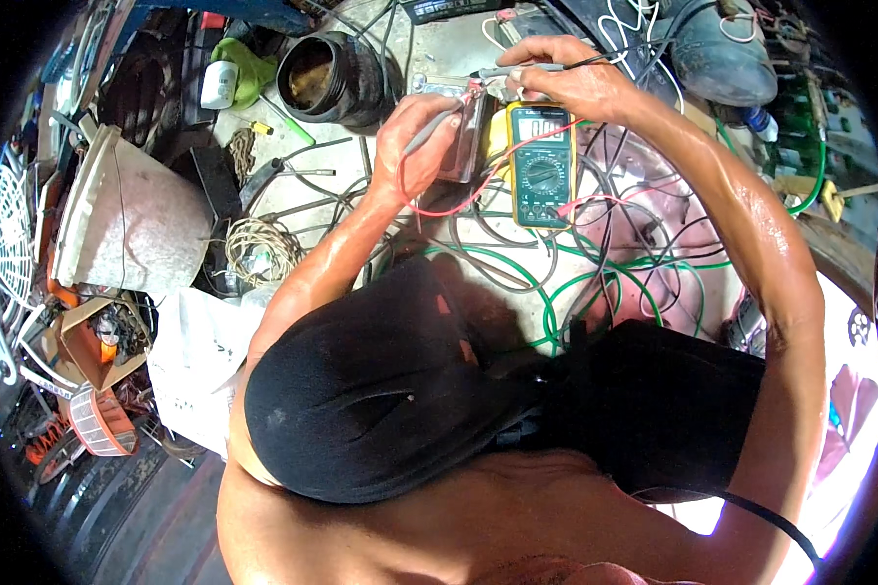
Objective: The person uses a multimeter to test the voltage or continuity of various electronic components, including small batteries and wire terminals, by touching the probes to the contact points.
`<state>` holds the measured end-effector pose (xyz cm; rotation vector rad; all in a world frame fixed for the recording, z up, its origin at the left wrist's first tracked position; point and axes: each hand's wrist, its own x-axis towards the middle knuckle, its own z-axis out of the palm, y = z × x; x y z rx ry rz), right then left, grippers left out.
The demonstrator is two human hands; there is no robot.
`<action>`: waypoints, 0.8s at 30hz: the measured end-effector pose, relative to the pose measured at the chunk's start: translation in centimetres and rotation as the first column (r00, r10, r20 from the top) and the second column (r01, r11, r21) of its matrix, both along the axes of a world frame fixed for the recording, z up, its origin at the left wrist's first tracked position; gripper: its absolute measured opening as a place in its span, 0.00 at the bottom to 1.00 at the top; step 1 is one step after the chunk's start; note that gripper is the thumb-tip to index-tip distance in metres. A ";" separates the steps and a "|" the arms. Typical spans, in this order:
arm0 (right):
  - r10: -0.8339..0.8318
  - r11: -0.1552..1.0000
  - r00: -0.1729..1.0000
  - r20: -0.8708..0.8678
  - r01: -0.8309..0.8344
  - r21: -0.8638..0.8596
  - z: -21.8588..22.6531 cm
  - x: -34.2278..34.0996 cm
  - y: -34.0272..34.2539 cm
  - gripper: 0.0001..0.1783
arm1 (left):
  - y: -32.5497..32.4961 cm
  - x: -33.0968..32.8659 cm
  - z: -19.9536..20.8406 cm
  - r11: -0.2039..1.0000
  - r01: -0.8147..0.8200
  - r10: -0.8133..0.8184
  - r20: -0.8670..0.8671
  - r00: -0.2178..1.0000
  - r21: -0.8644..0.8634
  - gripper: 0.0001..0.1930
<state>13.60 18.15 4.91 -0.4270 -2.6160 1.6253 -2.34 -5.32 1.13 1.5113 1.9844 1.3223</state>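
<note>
My left hand (417, 146) is closed around a grey test probe (427, 129) whose red lead curves back to a yellow-edged multimeter (543, 166). Pinched in my right hand (578, 80) is a second grey probe (517, 71) with a black lead. Both probe tips point at the top end of a small, dark, rectangular box-like part (468, 141), where something small and red shows between the hands. Whether the tips touch it, I cannot tell. The multimeter lies face up just below my right hand, its display lit and its dial in the middle.
Black, red and green cables (556, 292) tangle across the floor in front of my knees. A black round container (334, 78) stands at upper left, near a green cloth (247, 68). A whitish bucket (132, 210) is at left; a grey rounded tank (722, 58) is at upper right.
</note>
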 end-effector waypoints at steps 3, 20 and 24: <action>0.011 1.000 1.000 0.005 -0.011 0.023 0.8 -0.5 0.1 0.22 | -0.1 -0.2 0.0 1.000 0.015 -0.015 0.011 1.000 0.002 0.10; 0.070 0.989 0.998 -0.004 -0.069 0.133 0.3 -2.0 0.2 0.23 | -0.1 0.3 0.2 1.000 -0.004 0.004 0.031 0.999 -0.001 0.09; 0.070 0.992 0.998 0.005 -0.070 0.104 0.1 -2.8 -0.2 0.25 | -0.2 0.5 0.0 1.000 -0.008 0.007 0.022 1.000 0.018 0.10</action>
